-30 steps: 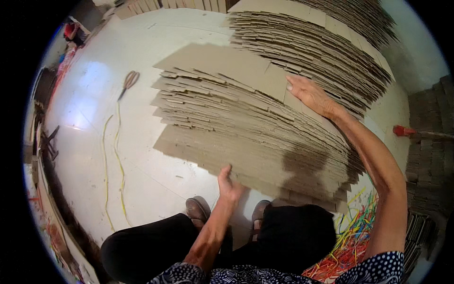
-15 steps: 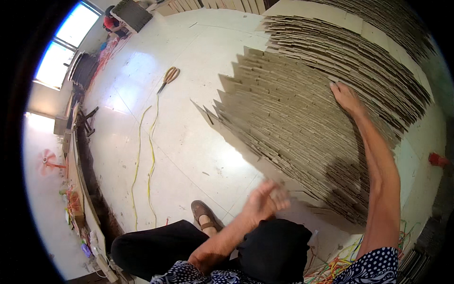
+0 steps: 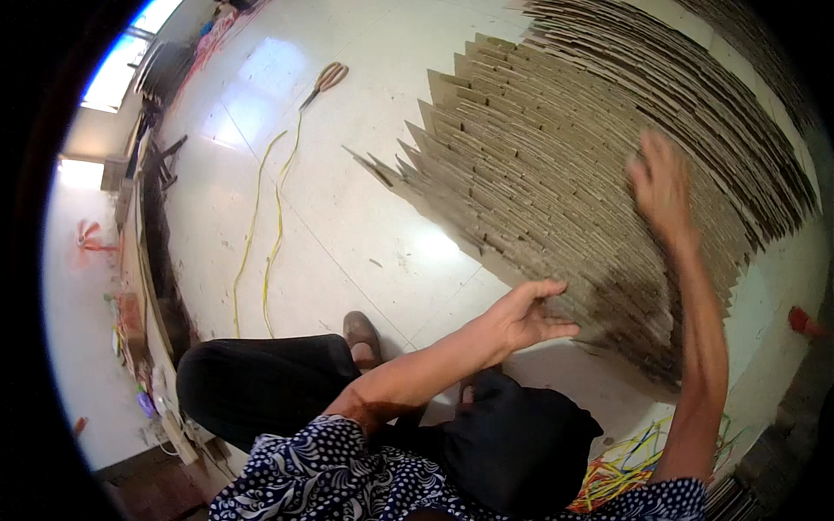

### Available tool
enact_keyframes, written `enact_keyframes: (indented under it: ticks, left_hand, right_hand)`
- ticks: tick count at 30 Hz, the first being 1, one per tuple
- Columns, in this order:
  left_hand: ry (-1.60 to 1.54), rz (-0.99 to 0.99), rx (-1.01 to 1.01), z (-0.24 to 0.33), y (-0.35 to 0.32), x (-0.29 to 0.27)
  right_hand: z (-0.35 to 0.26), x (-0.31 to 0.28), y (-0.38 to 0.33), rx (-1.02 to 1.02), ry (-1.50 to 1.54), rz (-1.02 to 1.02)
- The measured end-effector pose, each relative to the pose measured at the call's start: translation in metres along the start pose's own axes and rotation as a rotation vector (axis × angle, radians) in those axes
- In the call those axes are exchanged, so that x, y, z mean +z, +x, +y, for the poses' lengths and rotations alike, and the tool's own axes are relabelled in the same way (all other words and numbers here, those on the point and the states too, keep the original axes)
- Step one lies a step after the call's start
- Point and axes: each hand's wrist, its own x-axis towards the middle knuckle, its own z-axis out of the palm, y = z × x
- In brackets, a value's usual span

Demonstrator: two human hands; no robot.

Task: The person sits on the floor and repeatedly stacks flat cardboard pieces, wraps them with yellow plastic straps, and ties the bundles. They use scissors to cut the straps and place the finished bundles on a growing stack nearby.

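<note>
A wide bank of thin grey-brown sheets, like cardboard point(image 3: 556, 165), lies on the floor before me, overlapping with jagged edges. My left hand point(image 3: 530, 317) is beside its near left edge, thumb and fingers apart, nothing between them; whether the fingertips touch the sheets I cannot tell. Over the right part of the bank is my right hand point(image 3: 662, 187), somewhat blurred, its fingers stretched out and no sheet visible in it. A second row of sheets point(image 3: 695, 95) runs along the far right side of the bank.
Scissors with tan handles point(image 3: 330, 76) lie on the pale floor, near yellow straps point(image 3: 280, 217). Coloured straps point(image 3: 621, 469) are heaped by my right knee. A low board edge point(image 3: 143, 286) and an orange fan point(image 3: 89, 236) are at the left. A red object point(image 3: 804, 321) is at far right.
My left hand has risen from near my knee to the bank's near edge. The right hand has come off the bank's far right edge. The view has shifted.
</note>
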Motion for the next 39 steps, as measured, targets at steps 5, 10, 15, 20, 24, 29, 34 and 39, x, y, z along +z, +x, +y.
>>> enact_keyframes:
  ticks: [5, 10, 15, 20, 24, 29, 34, 39]
  left_hand:
    - [-0.052, -0.213, -0.009, 0.016, -0.01, -0.023]
    - [0.25, -0.084, 0.065, 0.049, 0.034, 0.019]
    - [0.733, -0.23, -0.18, 0.054, 0.004, -0.042]
    - [1.965, 0.044, 0.303, 0.187, -0.142, -0.115]
    - [1.46, 0.69, 0.979, 0.256, -0.159, -0.168]
    - [1.006, 0.392, 1.428, 0.245, -0.106, -0.145]
    - [0.952, 0.3, 1.454, 0.217, -0.085, -0.165]
    - [0.857, 0.305, 1.478, 0.263, -0.065, -0.175]
  right_hand:
    - [-0.121, -0.051, -0.162, -0.108, 0.019, -0.372]
    - [-0.071, 0.023, -0.167, -0.241, -0.275, -0.087]
    - [-0.079, 0.014, -0.175, -0.267, -0.166, -0.086]
    - [-0.114, -0.021, -0.191, -0.175, -0.137, -0.12]
    - [-0.147, -0.026, -0.216, -0.012, -0.162, -0.269]
    - [-0.127, -0.017, -0.245, -0.146, -0.125, -0.049]
    - [-0.1, -0.036, -0.317, 0.015, -0.241, -0.099]
    - [-0.143, -0.039, -0.312, 0.339, -0.419, -0.23]
